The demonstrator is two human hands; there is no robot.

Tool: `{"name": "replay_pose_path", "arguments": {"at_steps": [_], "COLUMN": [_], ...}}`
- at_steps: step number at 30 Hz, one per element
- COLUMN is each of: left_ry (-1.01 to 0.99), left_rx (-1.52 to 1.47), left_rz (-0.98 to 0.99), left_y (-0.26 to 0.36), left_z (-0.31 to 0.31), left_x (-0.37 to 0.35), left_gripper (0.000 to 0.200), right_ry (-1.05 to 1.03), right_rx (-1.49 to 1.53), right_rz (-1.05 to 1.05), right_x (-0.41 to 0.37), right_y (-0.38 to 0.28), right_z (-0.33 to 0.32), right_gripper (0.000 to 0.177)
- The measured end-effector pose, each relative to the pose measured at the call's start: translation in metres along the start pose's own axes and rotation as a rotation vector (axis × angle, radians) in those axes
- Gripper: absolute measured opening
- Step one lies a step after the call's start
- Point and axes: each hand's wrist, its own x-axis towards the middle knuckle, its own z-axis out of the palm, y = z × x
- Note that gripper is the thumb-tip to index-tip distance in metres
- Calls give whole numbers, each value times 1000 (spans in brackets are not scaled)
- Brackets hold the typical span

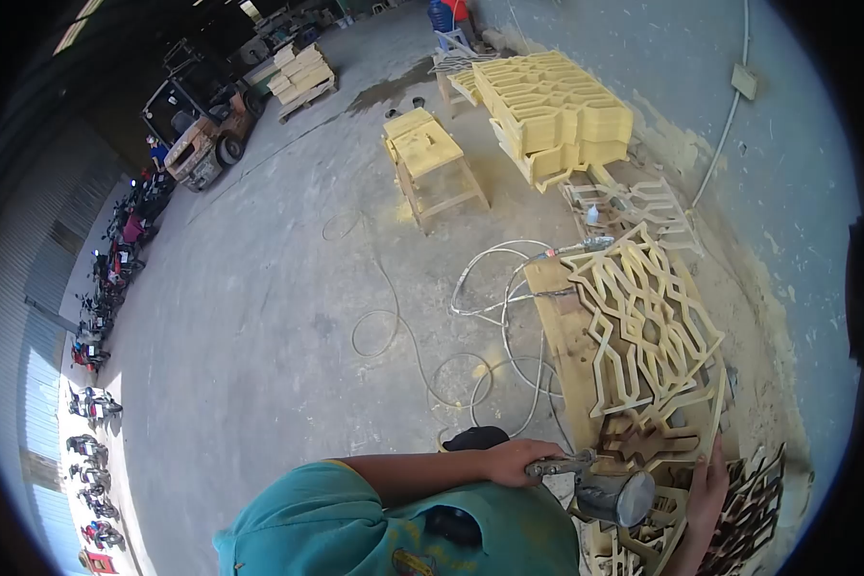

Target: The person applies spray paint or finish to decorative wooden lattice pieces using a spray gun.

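Note:
My left hand (526, 463) is closed around the handle of a spray gun (616, 494) with a grey metal cup, held in front of my teal shirt. My right hand (708, 488) grips the edge of a pale wooden lattice panel (680, 523), its fingers partly hidden. Past both hands, a yellowish lattice panel (643, 322) lies on a wooden bench (564, 350). A browner cut-out wooden piece (648, 440) lies nearer, just beyond the gun.
Pale hoses (470, 278) loop over the floor left of the bench. Ahead stand a small wooden stool (427, 154) and a stack of yellow lattice panels (557, 106) along the wall (787, 163). A forklift (202, 130) and several motorbikes (91, 403) are at left.

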Motion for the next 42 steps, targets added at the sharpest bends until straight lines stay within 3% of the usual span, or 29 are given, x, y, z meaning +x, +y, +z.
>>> {"name": "replay_pose_path", "arguments": {"at_steps": [3, 8, 11, 12, 15, 16, 20, 21, 23, 24, 25, 26, 27, 30, 34, 42], "left_ry": [37, 75, 24, -1, -24, -18, -7, -22, 46, 53, -23, -45, -75, -165, -307, -414], "left_rx": [-89, -155, -339, -421, -581, -594, -529, -497, -476, -544, -754, -711, -636, -620, -589, -391], "left_rz": [-5, 18, 54, 17, -68, -61, 25, 55, 102, 58, -171, -223, -198, -233, -350, -190], "left_y": [10, 16, 6, 0, -13, -14, -22, -27, -29, -26, -8, -28, -43, -61, -91, -99], "left_z": [-14, -39, -60, -66, -91, -98, -139, -145, -156, -161, -172, -170, -169, -166, -157, -147], "left_x": [-8, -16, -11, -5, 5, 12, 29, 33, 32, 29, 27, 27, 26, 22, 10, 0], "left_gripper": [52, 48, 48, 48, 48, 47, 48, 48, 47, 45, 44, 45, 44, 45, 47, 51], "right_ry": [-213, -225, -292, -240, -22, -246, 12, -13, 109, 155, 171, 177, 247, 195, 221, 122], "right_rx": [29, -19, -463, -625, -506, -564, -669, -508, -663, -641, -718, -761, -772, -846, -856, -781], "right_rz": [202, 5, 101, 51, -137, 337, 80, -9, 55, 84, 148, 276, 183, 232, 209, 130], "right_x": [-5, -14, -18, -22, -28, -25, -38, -36, -41, -38, -39, -35, -37, -44, -46, -97], "right_y": [-60, -49, -64, -54, -42, -45, -44, -19, -19, -27, -24, -41, -35, -38, -46, -62], "right_z": [-22, -9, -22, -21, -19, -26, -11, -6, 2, 3, 4, 6, 8, 12, 20, 23], "right_gripper": [50, 49, 48, 45, 46, 46, 45, 46, 45, 47, 48, 47, 40, 22, 23, 29]}}
